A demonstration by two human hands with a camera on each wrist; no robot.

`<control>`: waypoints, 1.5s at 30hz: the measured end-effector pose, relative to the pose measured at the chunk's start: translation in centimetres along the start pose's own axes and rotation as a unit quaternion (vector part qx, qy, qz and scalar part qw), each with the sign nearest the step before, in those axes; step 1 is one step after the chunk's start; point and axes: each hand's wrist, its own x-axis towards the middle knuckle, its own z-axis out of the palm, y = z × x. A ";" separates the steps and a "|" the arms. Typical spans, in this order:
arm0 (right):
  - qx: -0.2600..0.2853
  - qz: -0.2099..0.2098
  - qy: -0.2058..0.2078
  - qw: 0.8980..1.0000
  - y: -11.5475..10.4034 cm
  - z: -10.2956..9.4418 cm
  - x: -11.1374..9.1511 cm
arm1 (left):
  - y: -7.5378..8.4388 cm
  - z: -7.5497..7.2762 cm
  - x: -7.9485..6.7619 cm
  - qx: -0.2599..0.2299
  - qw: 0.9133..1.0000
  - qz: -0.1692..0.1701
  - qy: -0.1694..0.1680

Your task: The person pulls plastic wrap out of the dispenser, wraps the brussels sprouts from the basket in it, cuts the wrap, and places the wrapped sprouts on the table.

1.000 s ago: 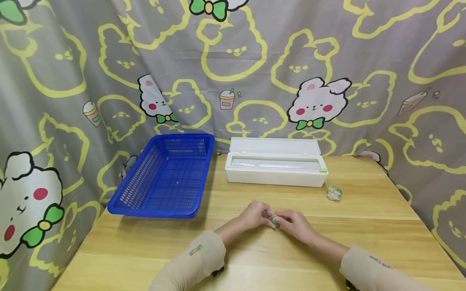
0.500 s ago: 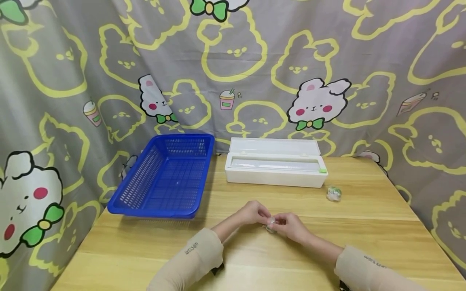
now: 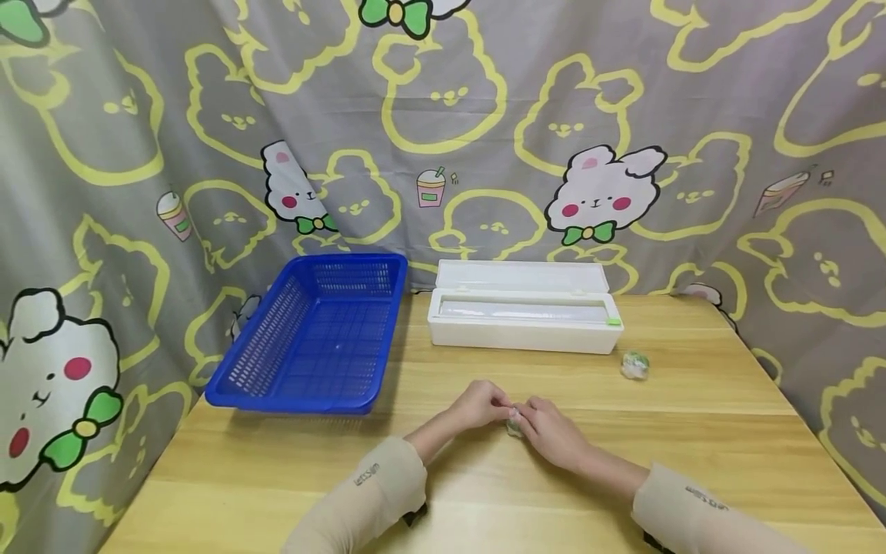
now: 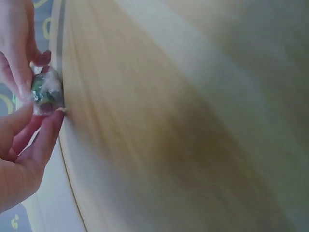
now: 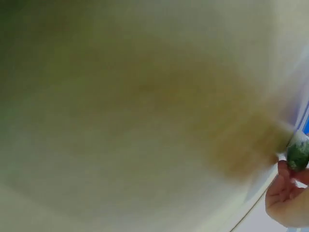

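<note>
Between both hands is a small green, roundish item wrapped in clear film (image 4: 44, 92); cannot tell what is inside. My left hand (image 3: 479, 405) pinches it from the left, with thumb and fingertips at its lower end in the left wrist view. Across from it, my right hand (image 3: 557, 435) grips it with thumb and fingers, partly covering it in the head view. The right wrist view shows the green side of the bundle at its right edge, above the right hand's (image 5: 287, 198) curled fingers. A similar film-wrapped green bundle (image 3: 634, 365) lies on the table to the right.
Behind the hands stands a long white cling film dispenser (image 3: 526, 335), lid raised, a roll inside and a green slider (image 3: 613, 322) at its right end. A blue plastic basket (image 3: 291, 402) sits at the left on the wooden table (image 3: 443, 515). A patterned curtain (image 3: 477, 69) hangs behind.
Both hands stay together at the front middle, turning the wrapped bundle and shifting slightly left. The right hand's fingers have moved over the bundle's top. Basket, dispenser and other bundle have not moved.
</note>
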 end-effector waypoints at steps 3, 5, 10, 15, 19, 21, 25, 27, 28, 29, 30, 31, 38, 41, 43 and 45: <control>0.020 -0.001 -0.014 1.000 0.5 -0.3 0.0 | -0.1 0.0 0.1 -0.022 1.000 0.000 -0.004; 0.054 -0.008 -0.025 0.998 1.1 -0.6 0.1 | -0.1 0.0 0.0 -0.035 0.999 0.008 -0.008; 0.091 -0.053 -0.038 0.994 2.0 -0.9 -0.1 | 0.2 0.0 -0.2 -0.025 0.999 0.044 -0.013; 0.025 -0.093 -0.032 0.995 1.7 -0.9 -0.3 | 0.3 0.1 -0.3 0.008 0.998 0.059 -0.005; -0.021 -0.118 -0.018 0.993 1.7 -0.6 -0.4 | 0.4 0.4 -0.2 0.043 0.997 0.067 -0.007; -0.033 -0.132 -0.021 0.990 1.8 -0.4 -0.4 | 0.4 0.6 -0.3 0.061 0.996 0.068 -0.008; -0.029 -0.135 -0.037 0.990 2.2 0.0 -0.3 | 0.2 0.4 -0.3 0.070 0.995 0.070 -0.005; -0.004 -0.121 -0.044 0.992 2.5 0.0 -0.1 | 0.1 0.3 -0.2 0.055 0.996 0.074 -0.010; 0.013 -0.112 -0.045 0.993 2.6 0.0 -0.1 | 0.0 0.2 -0.2 0.047 0.996 0.074 -0.015; 0.034 -0.105 -0.047 0.993 2.7 -0.2 0.0 | 0.0 0.0 -0.1 0.035 0.997 0.072 -0.021; 0.049 -0.098 -0.048 0.993 2.9 -0.3 0.0 | -0.1 -0.1 -0.1 0.030 0.997 0.073 -0.025; 0.060 -0.093 -0.050 0.993 2.9 -0.4 -0.1 | -0.2 -0.2 -0.1 0.028 0.997 0.073 -0.029; 0.028 -0.071 -0.030 0.997 3.0 -0.9 -0.1 | -0.4 -0.5 -0.2 0.075 0.995 0.062 -0.029; 0.028 -0.066 -0.022 0.997 2.9 -0.8 0.0 | -0.3 -0.2 0.1 0.097 0.993 0.068 -0.028; 0.034 -0.064 -0.017 0.997 2.8 -0.6 0.1 | -0.2 0.0 0.2 0.109 0.991 0.066 -0.028; 0.037 -0.059 -0.012 0.997 2.7 -0.5 0.1 | -0.1 0.2 0.3 0.119 0.990 0.065 -0.023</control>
